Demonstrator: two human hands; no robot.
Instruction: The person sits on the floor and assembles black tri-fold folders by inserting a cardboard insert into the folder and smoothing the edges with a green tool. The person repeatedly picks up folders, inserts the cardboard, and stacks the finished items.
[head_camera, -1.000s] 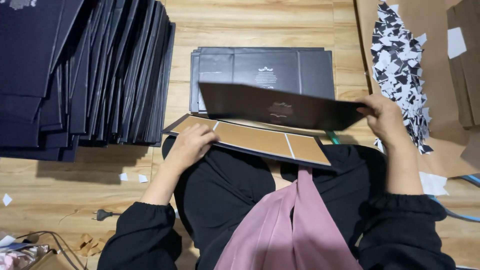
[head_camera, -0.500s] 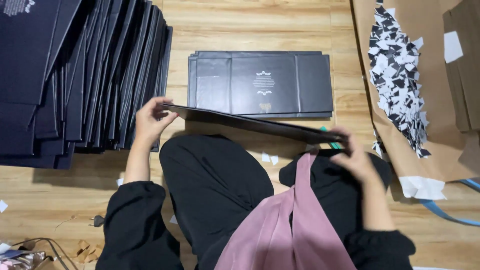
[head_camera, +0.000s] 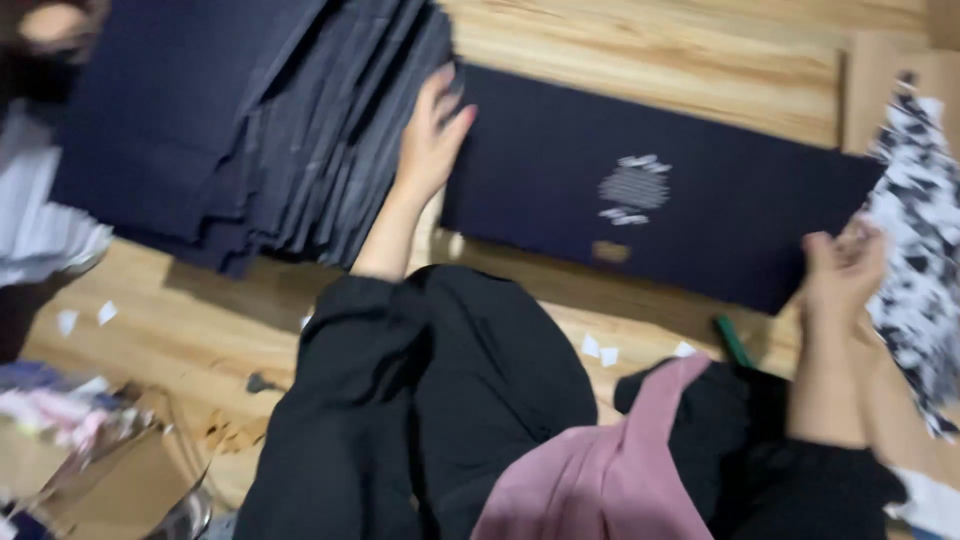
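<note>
Where the view begins, nearest the camera, black trousers (head_camera: 440, 400) and a pink garment (head_camera: 610, 480) are seen, with black sleeves drawn up on both forearms. Beside the right knee a small green object (head_camera: 733, 340) is made out on the wooden floor (head_camera: 640, 60), and white paper scraps (head_camera: 598, 348) are scattered close by. Beyond the knees, a flattened dark navy box (head_camera: 640, 190) with a pale printed emblem is held across the floor. Its right-hand end is gripped by the right hand (head_camera: 843, 272), whose fingers are curled round the edge. Its left-hand end is touched by the left hand (head_camera: 432, 135), which is kept open, fingers together and extended, pressed against the corner of the box; whether the edge is pinched there cannot be told through the blur. Just left of that hand, a fanned stack of dark navy flattened boxes (head_camera: 230, 120) is leaned. At the far right, a heap of black-and-white paper trimmings (head_camera: 920, 280) is piled on brown cardboard (head_camera: 880, 75).
</note>
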